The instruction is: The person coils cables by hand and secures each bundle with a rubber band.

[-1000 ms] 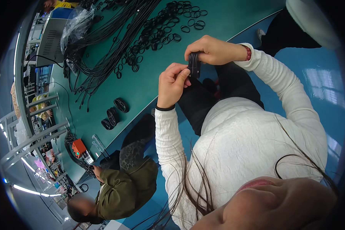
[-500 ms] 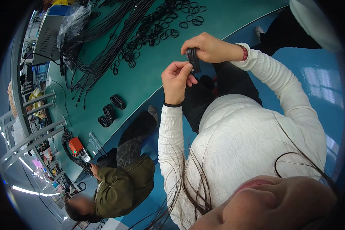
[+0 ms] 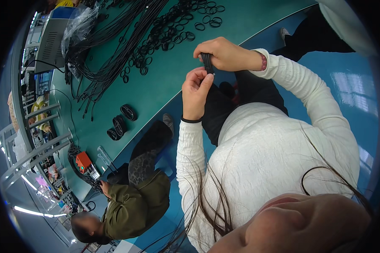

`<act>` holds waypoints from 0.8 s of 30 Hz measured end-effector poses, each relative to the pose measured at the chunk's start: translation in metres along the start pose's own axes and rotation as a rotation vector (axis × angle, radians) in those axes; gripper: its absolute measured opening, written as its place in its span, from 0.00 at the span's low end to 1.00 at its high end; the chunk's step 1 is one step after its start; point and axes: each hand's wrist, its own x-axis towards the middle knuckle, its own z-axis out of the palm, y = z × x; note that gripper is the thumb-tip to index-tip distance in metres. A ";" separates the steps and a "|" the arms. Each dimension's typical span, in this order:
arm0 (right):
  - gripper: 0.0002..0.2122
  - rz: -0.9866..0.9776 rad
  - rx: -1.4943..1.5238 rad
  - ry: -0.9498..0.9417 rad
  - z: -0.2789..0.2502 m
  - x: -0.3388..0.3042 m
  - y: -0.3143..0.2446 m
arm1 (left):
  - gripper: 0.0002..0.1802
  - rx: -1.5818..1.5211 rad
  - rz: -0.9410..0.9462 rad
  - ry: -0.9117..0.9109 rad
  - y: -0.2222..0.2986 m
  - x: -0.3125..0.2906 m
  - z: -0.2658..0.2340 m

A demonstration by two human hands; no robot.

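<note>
A coiled bundle of black cable (image 3: 206,61) is held between my two hands, just off the edge of the green table. My right hand (image 3: 228,55) wraps its fingers round the upper part of the coil. Below it, my left hand (image 3: 195,90) pinches the lower end between thumb and fingers. A small light-coloured tip shows by the left thumb. On the table to the left, several finished-looking coils of black cable (image 3: 120,125) lie together. Many black rubber bands (image 3: 173,31) are scattered farther back, beside a spread of long loose black cables (image 3: 101,69).
The green table (image 3: 156,90) runs diagonally, its edge close to my hands. At the far left stand a grey machine (image 3: 50,44) and a clear plastic bag (image 3: 79,27). A co-worker in a green jacket (image 3: 133,211) sits at lower left, by an orange device (image 3: 83,162).
Both hands have shifted slightly left with the cable coil. My left fingers have closed further over its lower end, and less of the coil shows below the right hand.
</note>
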 end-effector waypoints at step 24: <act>0.18 0.169 0.461 -0.101 -0.009 -0.021 -0.020 | 0.06 -0.035 0.157 0.002 0.000 -0.001 0.015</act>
